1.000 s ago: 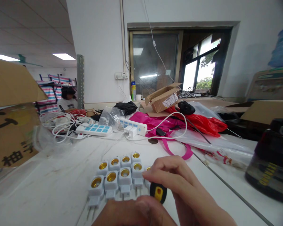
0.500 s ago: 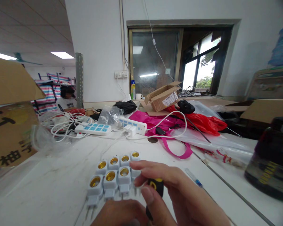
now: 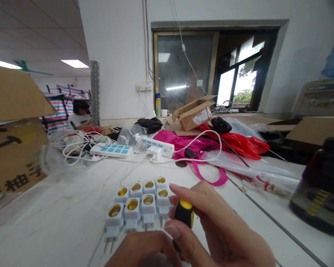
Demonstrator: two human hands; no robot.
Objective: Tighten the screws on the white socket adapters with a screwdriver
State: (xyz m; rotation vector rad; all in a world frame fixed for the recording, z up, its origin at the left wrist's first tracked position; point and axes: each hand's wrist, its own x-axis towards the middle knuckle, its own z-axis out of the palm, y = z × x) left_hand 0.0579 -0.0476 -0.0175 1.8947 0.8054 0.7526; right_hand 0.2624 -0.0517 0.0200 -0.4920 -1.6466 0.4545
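My right hand (image 3: 217, 226) grips a screwdriver with a black and yellow handle (image 3: 184, 215), its shaft pointing down toward the bottom edge of the view. My left hand (image 3: 144, 249) is a closed fist at the bottom edge, right under the screwdriver; what it holds is hidden. Just beyond both hands, several white plug-in lamp sockets (image 3: 139, 205) with brass insides lie in two rows on the white table (image 3: 61, 215), prongs toward me.
A cardboard box (image 3: 12, 137) stands at the left, a dark jar (image 3: 321, 185) at the right. Farther back lie power strips (image 3: 111, 150), white cables, a pink bag (image 3: 195, 148), red plastic and an open carton (image 3: 193, 115). A person sits far back left.
My right hand has turned the screwdriver handle more upright and lifted it slightly; my fingers have shifted around it. The camera tilted a little. The sockets have not moved.
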